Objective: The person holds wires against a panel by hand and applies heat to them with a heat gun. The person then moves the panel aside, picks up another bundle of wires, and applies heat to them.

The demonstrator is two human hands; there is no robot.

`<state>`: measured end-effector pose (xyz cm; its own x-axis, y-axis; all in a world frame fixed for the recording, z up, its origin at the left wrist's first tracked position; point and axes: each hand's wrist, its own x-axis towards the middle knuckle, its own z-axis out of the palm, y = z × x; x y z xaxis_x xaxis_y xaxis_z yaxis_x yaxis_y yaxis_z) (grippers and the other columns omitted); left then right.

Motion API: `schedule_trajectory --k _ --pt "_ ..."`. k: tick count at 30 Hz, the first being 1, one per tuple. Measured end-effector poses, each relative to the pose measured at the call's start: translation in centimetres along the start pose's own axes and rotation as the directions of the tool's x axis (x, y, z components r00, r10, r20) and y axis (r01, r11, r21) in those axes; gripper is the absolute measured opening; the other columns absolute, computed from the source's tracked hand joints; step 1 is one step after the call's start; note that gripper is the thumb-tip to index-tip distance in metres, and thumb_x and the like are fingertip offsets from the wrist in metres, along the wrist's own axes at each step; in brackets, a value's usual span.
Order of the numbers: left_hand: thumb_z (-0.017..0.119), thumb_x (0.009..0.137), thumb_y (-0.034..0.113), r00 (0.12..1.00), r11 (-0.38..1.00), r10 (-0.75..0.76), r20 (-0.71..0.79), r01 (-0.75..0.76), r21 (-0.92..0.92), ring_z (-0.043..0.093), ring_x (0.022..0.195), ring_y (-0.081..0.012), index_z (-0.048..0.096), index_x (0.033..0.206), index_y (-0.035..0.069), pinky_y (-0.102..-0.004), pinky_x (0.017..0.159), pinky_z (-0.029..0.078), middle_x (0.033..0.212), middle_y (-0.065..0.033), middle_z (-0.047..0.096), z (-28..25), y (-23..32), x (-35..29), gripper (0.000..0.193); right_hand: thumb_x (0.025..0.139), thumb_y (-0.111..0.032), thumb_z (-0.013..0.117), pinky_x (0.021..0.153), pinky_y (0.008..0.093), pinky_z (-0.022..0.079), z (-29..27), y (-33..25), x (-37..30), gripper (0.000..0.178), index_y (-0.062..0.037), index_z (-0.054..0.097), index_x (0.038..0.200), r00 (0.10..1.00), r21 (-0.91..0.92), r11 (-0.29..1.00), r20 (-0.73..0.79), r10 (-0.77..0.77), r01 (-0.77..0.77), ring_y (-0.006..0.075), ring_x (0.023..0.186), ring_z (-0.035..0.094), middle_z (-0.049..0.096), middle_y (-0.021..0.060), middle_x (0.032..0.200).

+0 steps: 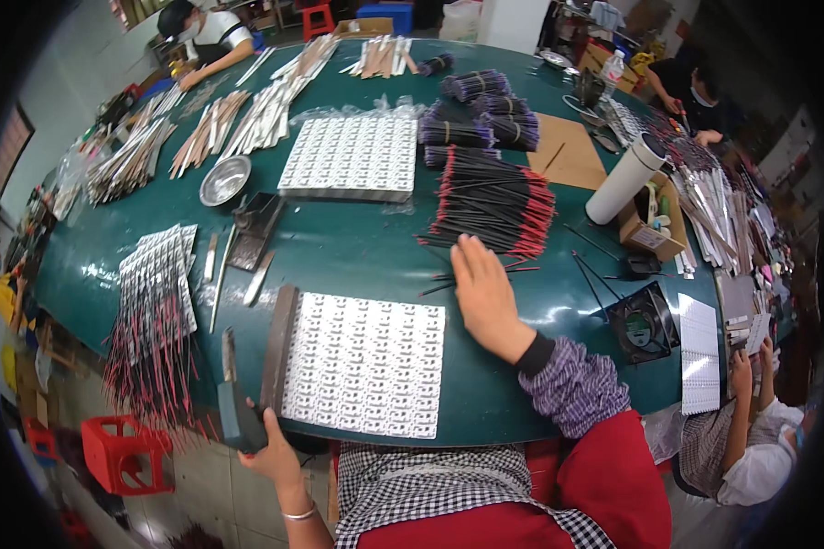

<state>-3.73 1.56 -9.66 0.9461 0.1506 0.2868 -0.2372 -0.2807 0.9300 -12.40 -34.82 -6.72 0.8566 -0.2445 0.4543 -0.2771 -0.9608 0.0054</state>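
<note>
My left hand [273,453] is closed round a blue-grey handled tool [233,407], its narrow end pointing up beside the table edge; its exact kind is not clear. Right of it lies a white panel of small printed boards [364,366], its left edge against a dark bar [278,352]. My right hand [487,297] is stretched out flat, fingertips at the near edge of a pile of black wires with red ends [494,201]. A few loose wires [439,284] lie beside those fingers. Nothing shows gripped in that hand.
At left, panels with wires attached [160,284] overhang the table edge. Ahead are a metal bowl [224,180], a black stand [254,229] and stacked panels [350,156]. A white flask [624,178], a small box [655,220] and a black fan [643,322] stand right. Co-workers sit around.
</note>
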Motion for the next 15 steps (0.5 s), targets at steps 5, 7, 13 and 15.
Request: schedule_trajectory --k 5,7,13,15 --pt "0.066 0.092 -0.003 0.996 0.994 -0.074 -0.044 0.07 -0.084 0.064 0.108 -0.0208 0.056 0.125 -0.013 -0.0344 0.095 0.053 0.127 -0.0168 0.063 0.9 1.1 -0.1 0.036 0.081 -0.008 0.056 0.088 0.037 0.046 2.9 6.5 4.0 0.033 0.0055 0.056 0.111 0.997 -0.181 0.983 -0.075 -0.02 0.006 0.0288 0.1 0.053 0.055 0.0147 0.102" --pt "0.066 0.092 -0.003 0.998 0.997 -0.045 -0.039 0.042 -0.071 0.064 0.108 -0.0206 0.056 0.125 -0.013 -0.0343 0.095 0.053 0.127 -0.0167 0.063 1.2 1.4 -0.2 0.036 0.078 -0.011 0.057 0.075 0.0331 0.044 4.1 6.8 4.7 0.014 -0.003 0.058 0.089 0.984 -0.255 0.965 -0.15 -0.099 0.058 0.0242 0.086 0.05 0.051 0.0094 0.087" --pt "0.065 0.093 -0.003 0.997 0.999 -0.028 -0.074 0.029 0.013 0.065 0.106 -0.0196 0.057 0.124 -0.013 -0.0329 0.092 0.055 0.126 -0.0162 0.063 0.6 2.5 -0.8 0.034 0.08 -0.011 0.057 0.071 0.0323 0.044 5.0 6.3 5.0 0.011 -0.0036 0.056 0.088 0.992 -0.251 0.967 -0.098 -0.073 0.047 0.0237 0.086 0.051 0.051 0.0097 0.086" --pt "0.064 0.094 -0.002 0.995 0.998 -0.042 -0.095 0.047 0.043 0.065 0.105 -0.0194 0.057 0.124 -0.013 -0.0331 0.092 0.054 0.126 -0.0162 0.064 0.1 3.3 -0.7 0.033 0.08 -0.01 0.056 0.071 0.0323 0.044 4.7 6.3 5.1 0.01 -0.0038 0.055 0.088 0.99 -0.238 0.971 -0.12 -0.067 0.037 0.0238 0.086 0.05 0.051 0.0097 0.087"
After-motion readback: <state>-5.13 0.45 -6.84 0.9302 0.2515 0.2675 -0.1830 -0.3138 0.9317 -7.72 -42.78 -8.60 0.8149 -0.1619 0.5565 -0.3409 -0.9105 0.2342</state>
